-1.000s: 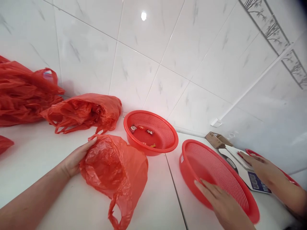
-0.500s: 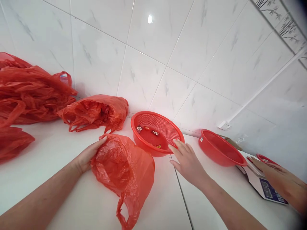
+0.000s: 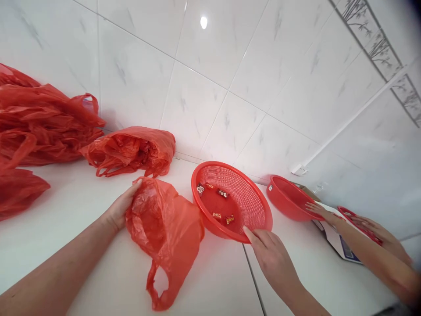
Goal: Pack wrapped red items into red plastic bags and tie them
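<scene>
My left hand (image 3: 126, 204) grips the rim of a red plastic bag (image 3: 180, 237), thumb on top, the bag's mouth facing left and its handle loop hanging toward me. My right hand (image 3: 271, 250) is closed on the near right rim of a red perforated basket (image 3: 250, 193), thumb over the edge and the other fingers hidden beneath it. The basket tilts toward me. Several small wrapped candies (image 3: 222, 193) lie on its bottom. The bag's right side reaches the basket's left side.
A crumpled red bag (image 3: 141, 147) and a large heap of red bags (image 3: 39, 123) lie on the left. To the right are a red basin (image 3: 286, 197) and a scale (image 3: 348, 250). Another person's hands (image 3: 319, 210) reach to the basin and a red basket (image 3: 351, 215). A tiled wall stands behind.
My right hand has closed on the basket's rim, and the basket has shifted right and toward me, tilting. A co-worker's hand now touches the red basin.
</scene>
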Tool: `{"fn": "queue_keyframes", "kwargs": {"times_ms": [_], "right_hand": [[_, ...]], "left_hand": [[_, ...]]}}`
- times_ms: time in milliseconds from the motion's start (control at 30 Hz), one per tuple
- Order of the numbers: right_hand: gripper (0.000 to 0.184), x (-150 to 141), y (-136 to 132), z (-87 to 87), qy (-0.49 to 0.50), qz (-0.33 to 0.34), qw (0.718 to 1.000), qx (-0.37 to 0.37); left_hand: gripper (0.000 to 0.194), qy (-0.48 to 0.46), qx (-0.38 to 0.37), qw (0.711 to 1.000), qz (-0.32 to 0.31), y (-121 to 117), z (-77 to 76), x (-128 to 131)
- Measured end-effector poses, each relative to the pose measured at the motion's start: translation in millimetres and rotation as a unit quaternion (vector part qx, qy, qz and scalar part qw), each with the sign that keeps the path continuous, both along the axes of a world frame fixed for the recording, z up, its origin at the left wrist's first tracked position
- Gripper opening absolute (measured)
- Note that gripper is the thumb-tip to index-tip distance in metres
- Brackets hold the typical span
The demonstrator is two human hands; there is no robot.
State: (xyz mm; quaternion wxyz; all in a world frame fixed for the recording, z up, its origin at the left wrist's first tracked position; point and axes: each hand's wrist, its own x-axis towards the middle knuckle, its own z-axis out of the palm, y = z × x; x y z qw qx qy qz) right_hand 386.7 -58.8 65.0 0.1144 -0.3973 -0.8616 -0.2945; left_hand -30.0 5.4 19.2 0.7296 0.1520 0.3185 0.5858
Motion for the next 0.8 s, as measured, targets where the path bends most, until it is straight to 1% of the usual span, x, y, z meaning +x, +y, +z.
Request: {"fn": "queue_keyframes", "kwargs": {"times_ms": [33, 100, 167, 200, 233, 267, 333, 400, 467, 533, 600, 633, 700, 767, 800], "right_hand": [[0.051, 5, -10, -2.0, 0.001, -0.005, 1.000, 0.002], [0.051, 15, -29, -5.5, 0.001, -0.024, 1.000, -0.003], [0.051, 24, -47, -8.0, -0.002, -0.053, 0.998, -0.012], [0.051, 28, -55, -8.7, -0.003, -0.068, 0.998, -0.015], [0.051, 33, -62, -9.2, -0.004, -0.080, 0.997, -0.016], [0.051, 38, -68, -9.2, -0.005, -0.088, 0.996, -0.015], [0.051, 48, -80, -7.7, -0.009, -0.099, 0.995, -0.012], [0.051, 58, -90, -3.6, -0.018, -0.103, 0.994, -0.018], [0.046, 67, -100, 3.9, -0.028, -0.104, 0.993, -0.041], [0.040, 73, -109, 14.7, -0.029, -0.100, 0.991, -0.083], [0.037, 77, -114, 27.0, -0.008, -0.097, 0.987, -0.124], [0.036, 79, -113, 32.8, 0.010, -0.105, 0.984, -0.142], [0.035, 82, -106, 41.3, 0.052, -0.151, 0.972, -0.172], [0.036, 85, -91, 44.2, 0.073, -0.213, 0.950, -0.217], [0.037, 85, -81, 43.6, 0.073, -0.238, 0.935, -0.252]], "left_hand": [[0.031, 0.009, -0.001, 1.000, 0.030, 1, 1.6, 1], [0.027, 0.035, -0.005, 0.993, 0.116, 3, 5.1, 3], [0.020, 0.044, -0.006, 0.976, 0.214, 5, 9.1, 5], [0.020, 0.039, -0.005, 0.968, 0.249, 6, 11.3, 7], [0.021, 0.030, -0.004, 0.962, 0.270, 7, 13.4, 10], [0.022, 0.021, 0.001, 0.961, 0.276, 6, 15.5, 13], [0.023, 0.015, 0.008, 0.962, 0.271, 3, 19.3, 22], [0.022, 0.012, 0.012, 0.969, 0.247, -4, 22.3, 33], [0.019, 0.014, 0.023, 0.980, 0.197, -13, 24.5, 43], [0.018, 0.018, 0.054, 0.989, 0.134, -21, 26.3, 51], [0.020, 0.026, 0.079, 0.992, 0.091, -26, 27.6, 56], [0.022, 0.029, 0.083, 0.993, 0.078, -27, 28.0, 57], [0.025, 0.032, 0.083, 0.994, 0.062, -28, 28.2, 58], [0.027, 0.034, 0.084, 0.995, 0.050, -27, 27.5, 57], [0.027, 0.036, 0.086, 0.994, 0.050, -27, 26.9, 57]]}}
